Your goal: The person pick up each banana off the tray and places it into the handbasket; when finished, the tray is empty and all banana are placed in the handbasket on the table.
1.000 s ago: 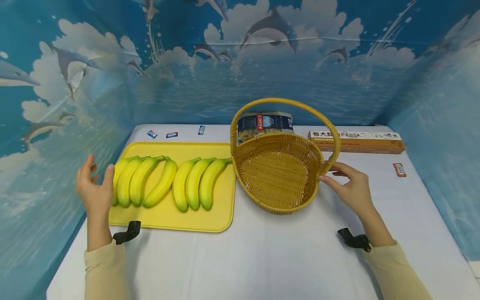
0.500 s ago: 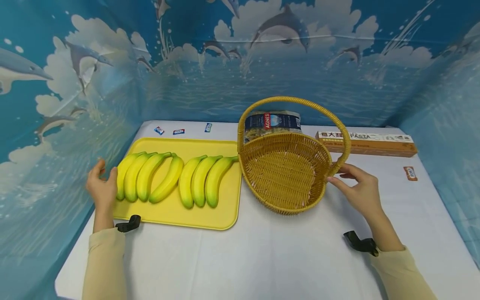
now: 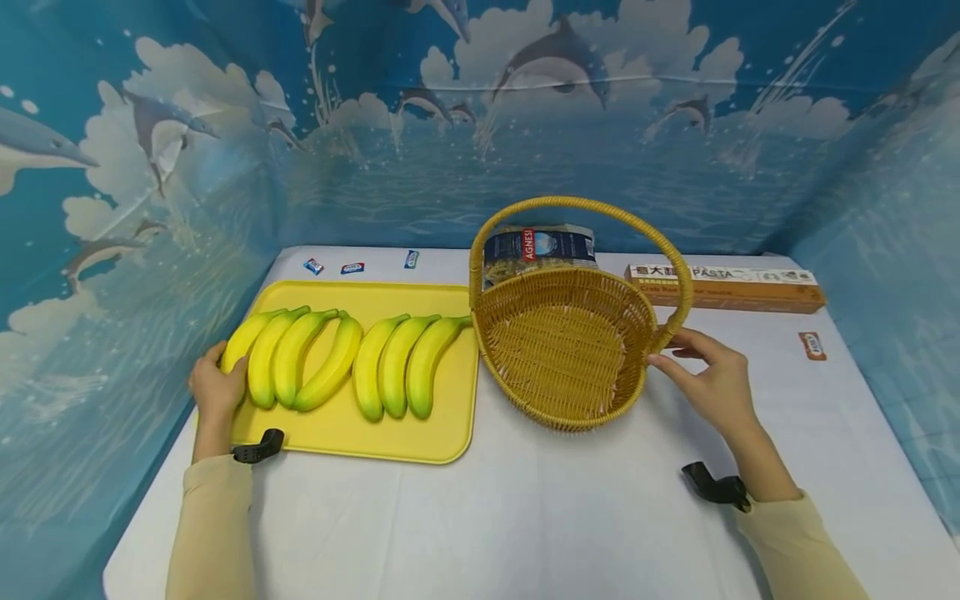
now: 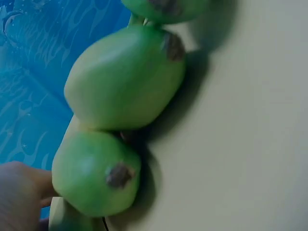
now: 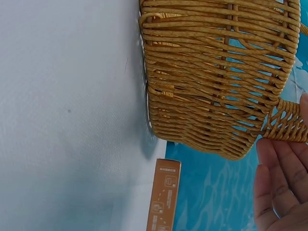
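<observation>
In the head view my left hand (image 3: 217,383) is around the leftmost banana (image 3: 246,337), thumb on one side and fingers on the other. The left wrist view shows that banana's dark blunt tip (image 4: 119,175) up close, with part of the hand at the lower left. Several more yellow-green bananas (image 3: 423,367) lie side by side on a yellow tray (image 3: 360,442). My right hand (image 3: 708,375) pinches the wicker basket (image 3: 562,358) where its handle meets the rim. From the right wrist view, thumb and fingers lie on either side of the woven handle base (image 5: 286,122).
Behind the basket lies a dark pasta bag (image 3: 543,246). A long brown and white pasta box (image 3: 731,290) is at the back right. Small wrapped sweets (image 3: 352,268) lie behind the tray, and another sweet (image 3: 812,346) is at the right. Dolphin-printed cloth walls (image 3: 525,175) enclose the table.
My left hand has moved down and in from the tray's left side onto the leftmost banana, its fingers closing around it. My right hand keeps hold of the basket.
</observation>
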Available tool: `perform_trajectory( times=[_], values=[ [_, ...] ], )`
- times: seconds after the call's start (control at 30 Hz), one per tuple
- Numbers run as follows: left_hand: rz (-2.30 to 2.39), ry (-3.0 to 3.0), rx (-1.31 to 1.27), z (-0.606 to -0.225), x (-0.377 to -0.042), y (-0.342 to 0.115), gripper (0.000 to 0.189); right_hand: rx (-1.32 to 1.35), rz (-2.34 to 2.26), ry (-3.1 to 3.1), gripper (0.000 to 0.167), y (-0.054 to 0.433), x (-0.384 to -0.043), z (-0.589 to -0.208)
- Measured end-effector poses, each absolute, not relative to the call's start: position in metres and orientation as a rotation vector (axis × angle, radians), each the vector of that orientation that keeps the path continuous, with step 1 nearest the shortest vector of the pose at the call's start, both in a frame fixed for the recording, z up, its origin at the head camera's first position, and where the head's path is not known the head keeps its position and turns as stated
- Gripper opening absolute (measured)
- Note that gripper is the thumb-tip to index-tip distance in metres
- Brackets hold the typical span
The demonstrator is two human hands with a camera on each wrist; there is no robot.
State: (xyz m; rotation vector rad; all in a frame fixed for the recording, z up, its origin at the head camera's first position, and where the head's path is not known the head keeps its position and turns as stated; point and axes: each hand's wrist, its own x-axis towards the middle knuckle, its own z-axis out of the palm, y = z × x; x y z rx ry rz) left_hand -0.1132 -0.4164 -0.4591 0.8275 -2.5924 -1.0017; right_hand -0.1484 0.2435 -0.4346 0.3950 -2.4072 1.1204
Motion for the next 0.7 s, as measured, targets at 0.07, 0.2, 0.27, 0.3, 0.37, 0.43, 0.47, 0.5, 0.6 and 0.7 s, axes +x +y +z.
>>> perform_trajectory(
  times=[0.07,0.2,0.27,0.3,0.37,0.43,0.47,0.5,0.6,0.7],
  values=[
    [-0.983,-2.609,0.82,-0.461,-0.113,-0.417,0.057,0.401,1.117,-2.407,0.044,0.244,-0.149,-0.435],
    [-0.984,-2.609,0.85,-0.463,-0.114,-0.418,0.058,0.406,1.114,-2.404,0.044,0.244,-0.148,-0.435],
    [-0.996,-2.594,0.876,-0.465,-0.113,-0.419,0.057,0.414,1.118,-2.403,0.045,0.243,-0.149,-0.435],
    [-0.999,-2.584,0.886,-0.465,-0.113,-0.418,0.057,0.417,1.119,-2.403,0.045,0.243,-0.149,-0.436],
    [-1.003,-2.552,0.895,-0.464,-0.113,-0.418,0.056,0.419,1.122,-2.403,0.045,0.243,-0.149,-0.436],
    [-1.015,-2.512,0.894,-0.462,-0.113,-0.416,0.056,0.415,1.122,-2.405,0.045,0.243,-0.148,-0.435],
    [-1.023,-2.49,0.896,-0.46,-0.112,-0.414,0.056,0.413,1.12,-2.406,0.044,0.243,-0.148,-0.435],
    [-1.03,-2.468,0.898,-0.457,-0.112,-0.412,0.056,0.412,1.12,-2.407,0.044,0.243,-0.148,-0.435],
    [-1.064,-2.415,0.906,-0.445,-0.111,-0.4,0.056,0.411,1.12,-2.407,0.044,0.243,-0.148,-0.434],
    [-1.089,-2.379,0.868,-0.429,-0.108,-0.378,0.055,0.412,1.12,-2.407,0.044,0.243,-0.148,-0.434]
  ],
)
